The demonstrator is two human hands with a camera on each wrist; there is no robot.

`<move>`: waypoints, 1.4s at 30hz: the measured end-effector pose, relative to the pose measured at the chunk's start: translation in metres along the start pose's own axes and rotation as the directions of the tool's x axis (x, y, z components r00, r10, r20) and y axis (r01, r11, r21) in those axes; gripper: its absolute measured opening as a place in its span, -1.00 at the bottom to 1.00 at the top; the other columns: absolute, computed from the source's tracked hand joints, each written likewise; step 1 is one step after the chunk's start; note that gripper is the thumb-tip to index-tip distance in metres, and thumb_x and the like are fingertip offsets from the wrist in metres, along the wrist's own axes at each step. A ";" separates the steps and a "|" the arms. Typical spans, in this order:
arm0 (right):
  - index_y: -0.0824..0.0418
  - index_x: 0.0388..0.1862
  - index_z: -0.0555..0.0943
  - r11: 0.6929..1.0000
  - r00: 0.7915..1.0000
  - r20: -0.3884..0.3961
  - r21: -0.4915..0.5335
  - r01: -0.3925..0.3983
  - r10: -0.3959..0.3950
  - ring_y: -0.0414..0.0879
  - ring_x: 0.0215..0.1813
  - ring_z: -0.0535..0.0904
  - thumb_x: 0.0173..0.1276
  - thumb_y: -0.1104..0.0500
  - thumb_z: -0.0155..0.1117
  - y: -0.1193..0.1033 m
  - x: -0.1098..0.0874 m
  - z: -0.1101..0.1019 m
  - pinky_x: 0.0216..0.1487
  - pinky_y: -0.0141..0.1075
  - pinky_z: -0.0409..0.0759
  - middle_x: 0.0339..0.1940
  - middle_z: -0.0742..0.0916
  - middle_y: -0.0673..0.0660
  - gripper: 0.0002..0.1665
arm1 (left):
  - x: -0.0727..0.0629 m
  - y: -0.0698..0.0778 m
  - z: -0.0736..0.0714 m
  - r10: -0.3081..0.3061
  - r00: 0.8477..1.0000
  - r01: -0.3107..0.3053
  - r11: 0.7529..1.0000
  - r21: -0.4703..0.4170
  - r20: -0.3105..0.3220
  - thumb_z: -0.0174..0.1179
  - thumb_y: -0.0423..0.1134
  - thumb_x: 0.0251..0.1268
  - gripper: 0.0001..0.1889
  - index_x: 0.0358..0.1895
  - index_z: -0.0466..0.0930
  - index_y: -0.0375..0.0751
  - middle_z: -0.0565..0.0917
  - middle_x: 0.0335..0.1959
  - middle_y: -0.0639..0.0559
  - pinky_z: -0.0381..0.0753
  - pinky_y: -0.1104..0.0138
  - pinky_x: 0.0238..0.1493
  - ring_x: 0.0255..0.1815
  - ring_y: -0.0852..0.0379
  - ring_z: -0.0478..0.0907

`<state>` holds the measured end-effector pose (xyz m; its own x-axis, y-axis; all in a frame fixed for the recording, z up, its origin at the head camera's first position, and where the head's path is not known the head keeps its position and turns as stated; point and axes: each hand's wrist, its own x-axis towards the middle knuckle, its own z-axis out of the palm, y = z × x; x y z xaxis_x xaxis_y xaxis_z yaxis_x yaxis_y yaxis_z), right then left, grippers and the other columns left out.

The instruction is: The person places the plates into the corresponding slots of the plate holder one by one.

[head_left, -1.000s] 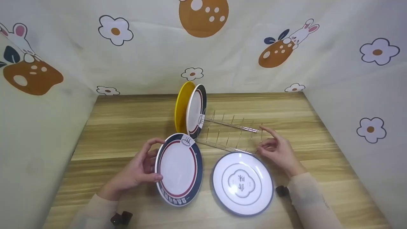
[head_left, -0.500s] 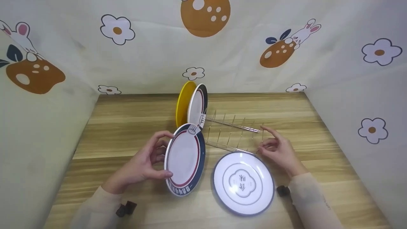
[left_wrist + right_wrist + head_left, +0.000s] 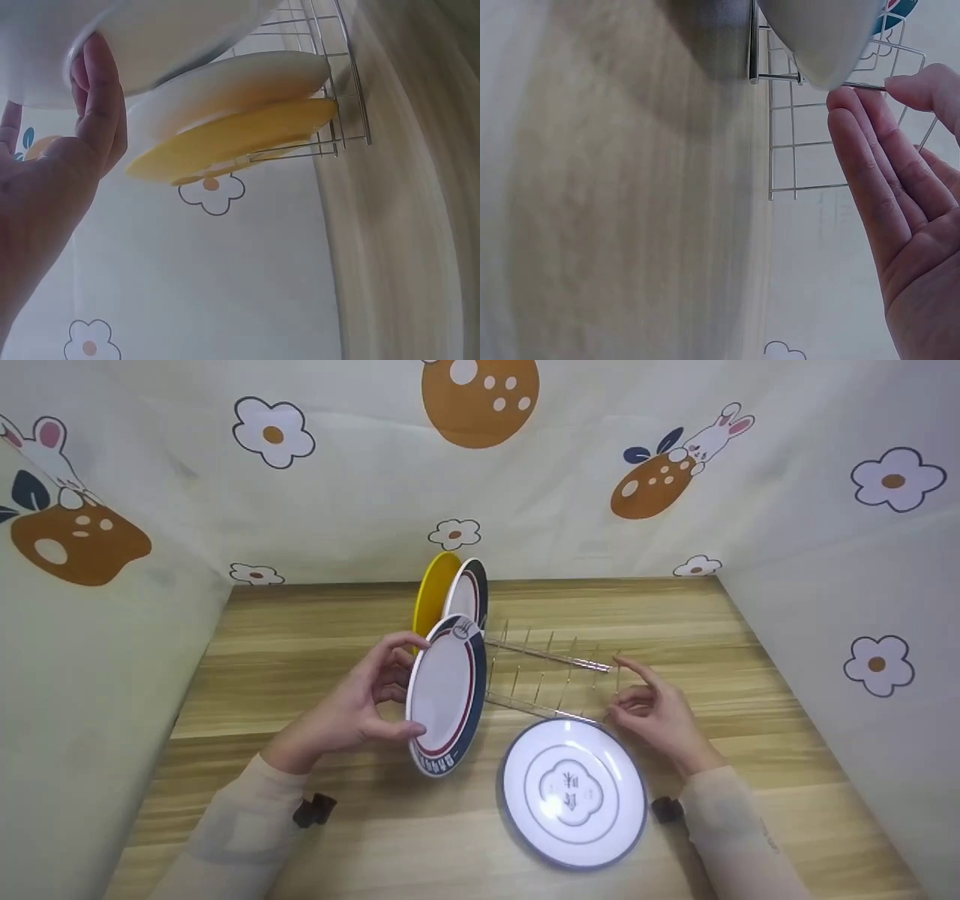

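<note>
Dark-rimmed plate tilts steeply at the near left of the wire rack, gripped by the left hand, fingers half spread; the right hand, half spread too, pinches the rack's right end

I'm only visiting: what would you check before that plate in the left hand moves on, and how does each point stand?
1. Left hand grips the held plate: ok.
2. Right hand holds the end of the rack: ok.
3. Yellow plate and rear white plate stand on edge in the rack: ok.
4. Held plate lined up with a slot: cannot tell.
5. Flower-marked plate not touching the rack: cannot tell.
</note>
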<state>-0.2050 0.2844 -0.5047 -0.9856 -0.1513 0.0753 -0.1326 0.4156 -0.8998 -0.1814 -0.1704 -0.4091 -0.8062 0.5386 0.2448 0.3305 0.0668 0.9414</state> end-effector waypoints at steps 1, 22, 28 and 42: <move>0.00 0.57 0.36 1.000 1.000 0.000 -0.007 -0.006 0.006 0.12 -0.15 0.79 0.19 0.43 0.51 0.000 0.000 0.000 -0.07 -0.33 0.78 -0.21 0.81 0.31 0.00 | 0.002 0.000 0.000 -0.006 1.000 0.006 1.000 0.011 0.002 0.58 -0.52 -0.13 0.00 0.43 0.21 -0.06 0.51 0.07 -0.31 0.77 0.14 0.05 0.03 -0.16 0.62; 0.00 0.58 0.34 1.000 1.000 0.022 -0.016 0.011 -0.011 0.05 -0.17 0.80 0.21 0.43 0.49 -0.001 0.000 -0.001 -0.05 -0.31 0.78 -0.21 0.82 0.27 0.00 | 0.040 -0.005 0.006 -0.011 1.000 0.012 0.996 0.086 -0.019 0.62 -0.44 -0.13 0.02 0.44 0.23 0.07 0.49 0.00 -0.23 0.77 0.20 -0.01 -0.07 -0.09 0.60; 0.01 0.59 0.33 0.999 1.000 0.022 -0.034 0.004 -0.003 0.06 -0.17 0.80 0.21 0.44 0.49 0.000 0.000 -0.002 -0.05 -0.31 0.78 -0.22 0.82 0.24 0.01 | 0.048 -0.006 0.008 -0.021 1.000 0.019 0.991 0.136 0.014 0.60 -0.46 -0.11 0.00 0.43 0.24 0.10 0.51 -0.05 -0.22 0.77 0.11 -0.07 -0.15 -0.09 0.59; -0.11 0.59 0.33 0.999 1.000 0.028 -0.033 -0.009 0.010 0.04 -0.14 0.80 0.18 0.42 0.51 0.000 0.000 -0.002 -0.03 -0.28 0.78 -0.20 0.82 0.20 0.05 | 0.064 0.011 0.025 -0.095 0.995 0.095 0.942 0.323 -0.015 0.54 -0.38 0.06 -0.07 0.53 0.29 0.13 0.52 -0.06 -0.18 0.79 0.24 -0.09 -0.20 -0.01 0.62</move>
<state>-0.2052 0.2864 -0.5034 -0.9836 -0.1724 0.0538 -0.1267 0.4464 -0.8858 -0.2175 -0.1144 -0.3883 -0.8410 0.5176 0.1576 0.3934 0.3851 0.8348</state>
